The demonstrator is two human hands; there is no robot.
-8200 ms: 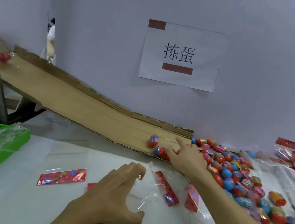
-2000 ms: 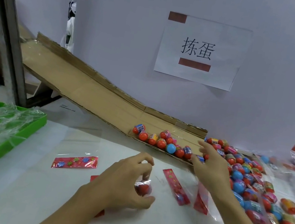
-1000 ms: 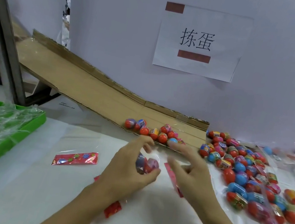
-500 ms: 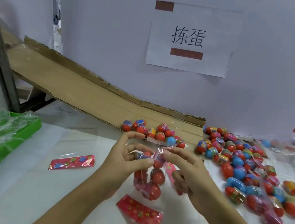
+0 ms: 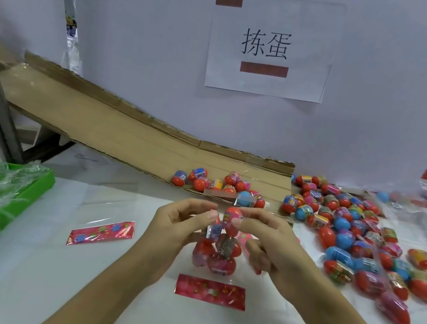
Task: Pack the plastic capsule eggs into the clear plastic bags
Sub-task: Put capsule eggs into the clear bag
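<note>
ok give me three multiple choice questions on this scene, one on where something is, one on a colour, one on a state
1. Where is the green tray?
A. far left of the table
B. under the wall sign
C. on the cardboard ramp

2. What colour is the header strip hanging at the bottom of the held bag?
A. blue
B. red
C. white

3. What is happening to the held bag?
A. lying flat and empty
B. held up by both hands with eggs inside
C. resting in the tray

Answers: 1 A, the tray sits at the left edge. 2 B, the strip is red with small prints. 3 B, the left hand and right hand pinch its top.
</note>
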